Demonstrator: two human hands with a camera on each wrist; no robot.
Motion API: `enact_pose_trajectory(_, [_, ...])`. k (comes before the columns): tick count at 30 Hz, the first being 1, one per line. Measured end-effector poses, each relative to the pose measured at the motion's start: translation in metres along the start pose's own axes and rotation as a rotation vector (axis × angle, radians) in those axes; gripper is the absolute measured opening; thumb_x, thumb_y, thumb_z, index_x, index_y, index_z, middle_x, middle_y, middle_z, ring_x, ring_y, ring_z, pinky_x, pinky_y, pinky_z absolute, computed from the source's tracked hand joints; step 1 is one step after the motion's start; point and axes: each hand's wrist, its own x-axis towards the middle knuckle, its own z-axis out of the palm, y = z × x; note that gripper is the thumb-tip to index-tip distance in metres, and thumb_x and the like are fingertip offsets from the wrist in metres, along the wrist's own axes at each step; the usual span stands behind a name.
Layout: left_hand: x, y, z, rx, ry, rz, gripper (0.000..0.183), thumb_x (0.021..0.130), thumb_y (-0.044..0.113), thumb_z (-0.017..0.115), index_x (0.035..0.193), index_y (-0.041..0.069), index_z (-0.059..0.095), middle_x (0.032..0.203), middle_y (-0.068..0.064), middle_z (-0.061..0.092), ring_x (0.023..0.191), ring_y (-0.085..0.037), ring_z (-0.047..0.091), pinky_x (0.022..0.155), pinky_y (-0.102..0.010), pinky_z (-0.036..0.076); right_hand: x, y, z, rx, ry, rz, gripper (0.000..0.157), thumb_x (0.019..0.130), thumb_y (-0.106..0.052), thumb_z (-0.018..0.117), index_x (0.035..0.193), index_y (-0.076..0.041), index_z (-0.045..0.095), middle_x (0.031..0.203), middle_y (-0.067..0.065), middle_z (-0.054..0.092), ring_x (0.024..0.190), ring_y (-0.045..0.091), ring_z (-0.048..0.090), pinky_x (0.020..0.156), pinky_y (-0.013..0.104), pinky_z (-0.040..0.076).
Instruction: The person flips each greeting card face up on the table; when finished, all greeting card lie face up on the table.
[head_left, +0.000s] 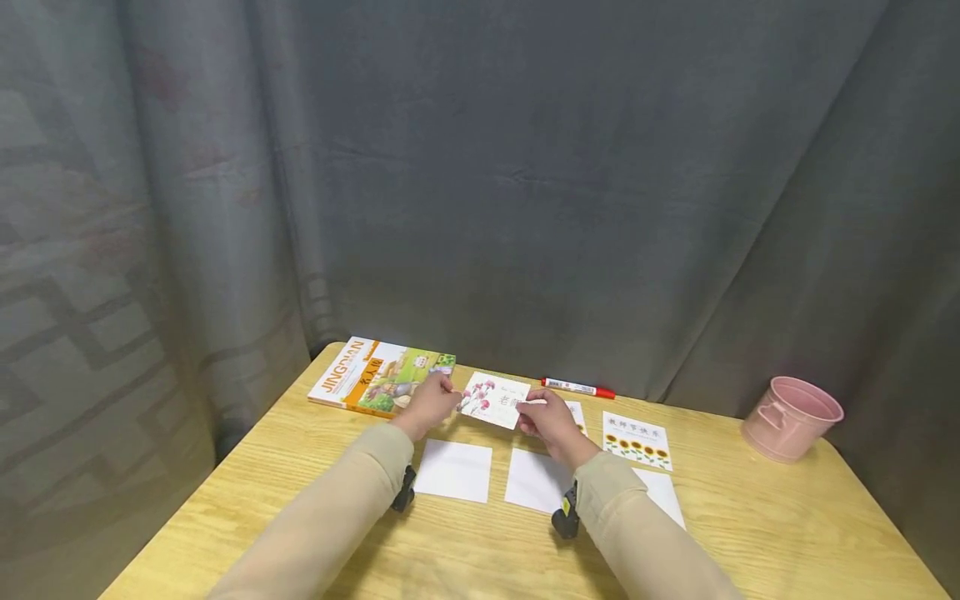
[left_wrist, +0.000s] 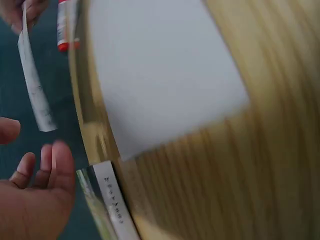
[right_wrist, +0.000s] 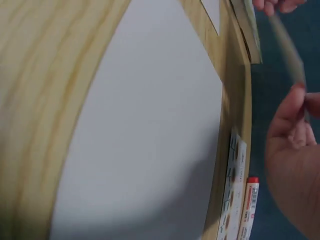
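Observation:
My right hand (head_left: 551,425) pinches the right edge of a white greeting card (head_left: 487,398) with pink flowers and Chinese characters, held above the table. In the right wrist view the right hand (right_wrist: 292,135) has thumb and finger on the end of the card (right_wrist: 289,47). My left hand (head_left: 431,406) is by the card's left edge. In the left wrist view the left hand (left_wrist: 42,195) has its thumb and fingers apart, with the card's end (left_wrist: 45,120) just beyond the fingertips. Below the hands lie blank white cards (head_left: 453,471) on the wooden table.
Books (head_left: 390,377) with bright covers lie at the back left. A red and white marker (head_left: 577,387) rests along the back edge. A sunflower card (head_left: 637,442) lies right of my right hand. The pink bucket (head_left: 787,421) stands at the far right, near the grey curtain (head_left: 525,183).

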Motion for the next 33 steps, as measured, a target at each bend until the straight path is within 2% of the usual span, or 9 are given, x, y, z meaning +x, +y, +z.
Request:
enact_pose_trajectory(3, [-0.001,0.003,0.005,0.303,-0.056,0.135,0.019,0.094,0.009,0.063,0.109,-0.004,0.060,0.100,-0.015,0.062,0.089,-0.027,0.059,0.078,-0.040,0.051,0.001,0.001,0.003,-0.127,0.050,0.023,0.017,0.099,-0.001,0.063,0.112,0.005,0.055,0.081,0.008,0.061,0.064,0.010,0.058,0.058,0.020,0.052])
enact_pose_trajectory(6, [-0.004,0.008,0.012,0.526,-0.198,0.267,0.031,0.094,0.011,0.061,0.121,-0.005,0.066,0.120,-0.021,0.064,0.114,-0.036,0.060,0.100,-0.049,0.049,0.001,0.003,0.008,-0.208,0.074,0.035,0.016,0.099,-0.003,0.064,0.112,0.005,0.058,0.086,0.010,0.062,0.067,0.011,0.059,0.060,0.021,0.053])
enact_pose_trajectory(8, [-0.006,0.008,0.018,0.627,-0.296,0.313,0.037,0.095,0.012,0.058,0.127,-0.004,0.067,0.126,-0.022,0.064,0.121,-0.037,0.059,0.105,-0.049,0.046,0.001,0.004,0.011,-0.225,0.076,0.036,0.020,0.099,-0.003,0.063,0.116,0.007,0.059,0.087,0.011,0.063,0.068,0.012,0.059,0.061,0.022,0.053])
enact_pose_trajectory(11, [-0.006,0.007,0.026,0.744,-0.376,0.315,0.038,0.097,0.013,0.056,0.131,-0.002,0.068,0.129,-0.019,0.065,0.126,-0.035,0.057,0.109,-0.046,0.044,0.002,0.005,0.013,-0.194,0.047,0.040,0.033,0.101,-0.004,0.059,0.128,0.014,0.056,0.097,0.016,0.065,0.075,0.014,0.061,0.066,0.023,0.055])
enact_pose_trajectory(15, [-0.002,0.003,0.030,0.847,-0.378,0.269,0.041,0.099,0.017,0.055,0.134,0.001,0.067,0.131,-0.016,0.065,0.128,-0.035,0.056,0.111,-0.046,0.043,0.002,0.003,0.011,-0.081,-0.039,0.071,0.048,0.103,-0.004,0.052,0.143,0.020,0.042,0.119,0.025,0.063,0.098,0.023,0.065,0.081,0.028,0.058])
enact_pose_trajectory(23, [0.000,0.006,0.027,0.910,-0.344,0.276,0.016,0.095,0.016,0.060,0.094,0.006,0.073,0.100,-0.011,0.064,0.104,-0.031,0.059,0.096,-0.045,0.048,-0.006,-0.009,0.010,-0.054,-0.095,0.076,0.053,0.102,-0.004,0.049,0.148,0.019,0.035,0.129,0.026,0.058,0.109,0.027,0.061,0.100,0.040,0.052])
enact_pose_trajectory(26, [-0.001,0.007,0.025,0.867,-0.333,0.295,0.017,0.093,0.015,0.061,0.097,0.004,0.073,0.105,-0.012,0.065,0.107,-0.032,0.060,0.097,-0.045,0.049,-0.015,-0.013,0.009,-0.075,-0.112,0.059,0.052,0.102,-0.004,0.049,0.148,0.018,0.037,0.135,0.030,0.055,0.117,0.034,0.060,0.104,0.043,0.050])
enact_pose_trajectory(29, [-0.008,0.009,0.019,0.769,-0.302,0.309,0.028,0.094,0.014,0.059,0.114,-0.003,0.071,0.123,-0.019,0.065,0.120,-0.034,0.058,0.105,-0.045,0.046,-0.028,-0.014,0.008,-0.100,-0.144,0.032,0.049,0.102,-0.005,0.050,0.145,0.018,0.042,0.134,0.031,0.057,0.118,0.038,0.061,0.102,0.044,0.051])
enact_pose_trajectory(33, [-0.038,0.016,0.009,0.657,-0.323,0.313,0.043,0.098,0.017,0.059,0.133,-0.008,0.061,0.142,-0.026,0.054,0.136,-0.041,0.049,0.114,-0.051,0.038,-0.057,-0.015,0.007,-0.071,-0.226,0.039,0.046,0.103,-0.005,0.050,0.141,0.019,0.044,0.128,0.031,0.062,0.108,0.030,0.067,0.096,0.039,0.055])
